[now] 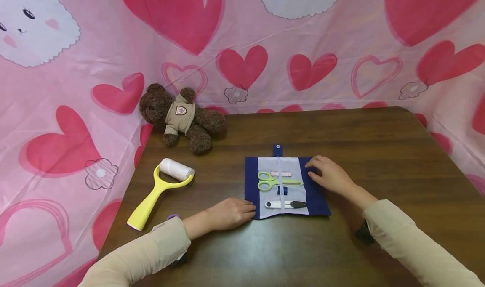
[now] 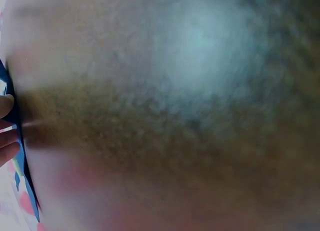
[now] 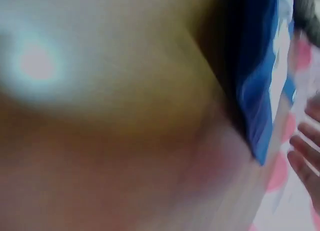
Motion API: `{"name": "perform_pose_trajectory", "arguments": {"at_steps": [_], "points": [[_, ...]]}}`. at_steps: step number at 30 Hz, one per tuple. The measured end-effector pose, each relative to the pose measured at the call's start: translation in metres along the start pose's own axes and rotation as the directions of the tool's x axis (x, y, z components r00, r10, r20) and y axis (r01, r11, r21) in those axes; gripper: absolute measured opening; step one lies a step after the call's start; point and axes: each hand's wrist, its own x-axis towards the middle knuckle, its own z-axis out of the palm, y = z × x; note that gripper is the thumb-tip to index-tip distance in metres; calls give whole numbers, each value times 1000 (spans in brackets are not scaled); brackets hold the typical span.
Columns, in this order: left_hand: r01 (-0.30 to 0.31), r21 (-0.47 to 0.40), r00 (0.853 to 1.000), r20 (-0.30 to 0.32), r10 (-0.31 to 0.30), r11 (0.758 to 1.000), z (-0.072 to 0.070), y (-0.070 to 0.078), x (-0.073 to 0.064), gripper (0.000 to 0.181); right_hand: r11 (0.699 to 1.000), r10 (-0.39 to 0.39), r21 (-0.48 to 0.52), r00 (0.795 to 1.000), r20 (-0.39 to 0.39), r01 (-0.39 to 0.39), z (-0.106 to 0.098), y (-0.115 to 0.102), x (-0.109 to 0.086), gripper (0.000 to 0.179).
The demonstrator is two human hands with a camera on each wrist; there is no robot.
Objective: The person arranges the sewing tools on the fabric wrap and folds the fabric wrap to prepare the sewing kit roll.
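A navy sewing kit (image 1: 318,198) lies unfolded on the table, its snap tab pointing away from me. Across its pale lining an elastic band (image 1: 280,165) holds green-handled scissors (image 1: 265,182), a blue thread spool (image 1: 282,190), a slim white-and-black tool (image 1: 285,205) and a small pinkish-white strip (image 1: 281,174). The fingertips of my left hand (image 1: 231,213) rest on the kit's lower left edge; the left wrist view shows them against the blue cloth (image 2: 27,186). By the upper right edge is my right hand (image 1: 331,174), its fingers loosely spread. Fingers (image 3: 306,158) appear apart from the cloth in the right wrist view.
A yellow-handled lint roller (image 1: 149,205) lies on the left of the brown table (image 1: 379,152). Behind it a brown teddy bear (image 1: 182,114) in a beige shirt lies near the back left corner. Pink heart-patterned cloth (image 1: 318,38) hangs behind and to both sides.
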Motion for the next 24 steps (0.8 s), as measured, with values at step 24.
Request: {"name": "perform_pose_trajectory", "arguments": {"at_steps": [24], "points": [[440, -511, 827, -90, -556, 738, 14, -5, 4, 8, 993, 25, 111, 998, 59, -31, -4, -18, -78, 11]]}}
